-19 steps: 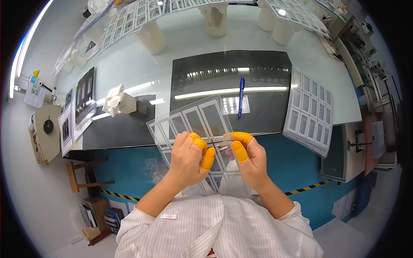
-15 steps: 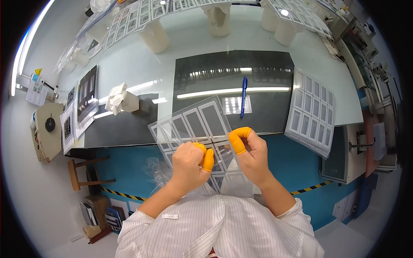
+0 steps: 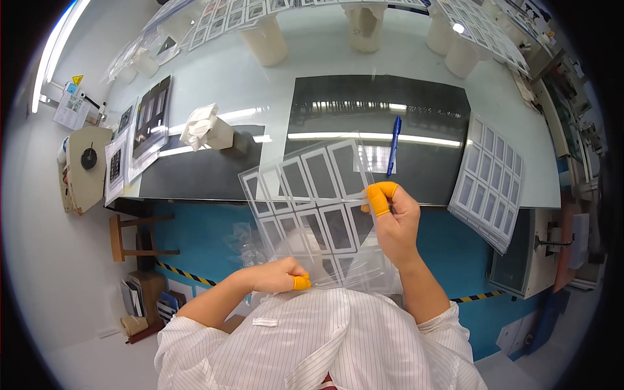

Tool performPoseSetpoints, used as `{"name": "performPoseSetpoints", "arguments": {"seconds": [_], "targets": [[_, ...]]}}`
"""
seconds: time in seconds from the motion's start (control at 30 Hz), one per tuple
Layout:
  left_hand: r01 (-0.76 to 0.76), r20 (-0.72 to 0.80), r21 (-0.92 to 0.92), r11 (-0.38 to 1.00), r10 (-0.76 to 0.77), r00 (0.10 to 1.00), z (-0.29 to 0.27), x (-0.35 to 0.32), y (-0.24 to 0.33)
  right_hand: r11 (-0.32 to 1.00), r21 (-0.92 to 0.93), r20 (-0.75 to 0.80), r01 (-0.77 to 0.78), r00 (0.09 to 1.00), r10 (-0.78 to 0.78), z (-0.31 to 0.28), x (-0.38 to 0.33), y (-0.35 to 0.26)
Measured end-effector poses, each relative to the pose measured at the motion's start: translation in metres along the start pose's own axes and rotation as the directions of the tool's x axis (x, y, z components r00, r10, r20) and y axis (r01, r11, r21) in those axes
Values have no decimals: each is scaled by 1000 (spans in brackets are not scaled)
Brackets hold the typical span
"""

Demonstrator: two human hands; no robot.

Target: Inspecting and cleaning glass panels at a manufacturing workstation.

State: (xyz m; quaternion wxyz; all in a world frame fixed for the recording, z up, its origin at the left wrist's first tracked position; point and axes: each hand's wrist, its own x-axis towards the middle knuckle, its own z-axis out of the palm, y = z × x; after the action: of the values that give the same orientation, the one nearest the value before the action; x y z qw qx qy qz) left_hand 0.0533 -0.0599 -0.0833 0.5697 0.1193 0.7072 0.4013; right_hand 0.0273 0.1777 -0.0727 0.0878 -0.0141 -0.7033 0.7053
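Note:
A clear sheet point(image 3: 305, 209) printed with rows of white-framed rectangles is tilted in front of my body, its far part over the table's front edge. My right hand point(image 3: 400, 221), with orange finger cots on thumb and forefinger, pinches the sheet's right edge. Low and close to my shirt, my left hand point(image 3: 283, 276) is closed, also with orange cots. Its fingertips pinch the edge of a thin clear film point(image 3: 348, 276) that lies across the sheet's near end. Whether this film is fully apart from the sheet is hard to see.
A blue pen point(image 3: 394, 146) lies on the dark mat point(image 3: 325, 97). Right of it is a stack of similar framed sheets point(image 3: 487, 172). Left are a tissue-filled white container point(image 3: 218, 133) and dark printed sheets point(image 3: 153, 117). White cups point(image 3: 263, 40) hold up more sheets at the back.
My left hand has moved down toward my body, drawing clear film with it, away from the sheet's middle. My right hand keeps its pinch on the right edge. The view has shifted slightly.

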Motion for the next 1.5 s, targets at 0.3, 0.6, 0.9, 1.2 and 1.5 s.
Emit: {"name": "performPoseSetpoints", "arguments": {"seconds": [0.3,0.6,0.9,1.2,1.5], "targets": [[224,-273,295,929,-143,951,-23,-5,-6,944,-35,-238,327,915,-326,-6,47,-46],[839,-599,228,494,-608,521,-87,-12,-228,968,146,-298,203,942,-153,-29,88,-60],[781,-378,484,394,-711,593,33,16,-362,905,424,-307,-26,936,171,-51,106,-48],[576,-250,578,578,-547,799,51,97,-231,907,422,-370,10,915,162,-46,103,-55],[248,-55,687,683,-291,955,-3,44,-241,880,458,-361,129,931,51,-62,94,-59]]}}
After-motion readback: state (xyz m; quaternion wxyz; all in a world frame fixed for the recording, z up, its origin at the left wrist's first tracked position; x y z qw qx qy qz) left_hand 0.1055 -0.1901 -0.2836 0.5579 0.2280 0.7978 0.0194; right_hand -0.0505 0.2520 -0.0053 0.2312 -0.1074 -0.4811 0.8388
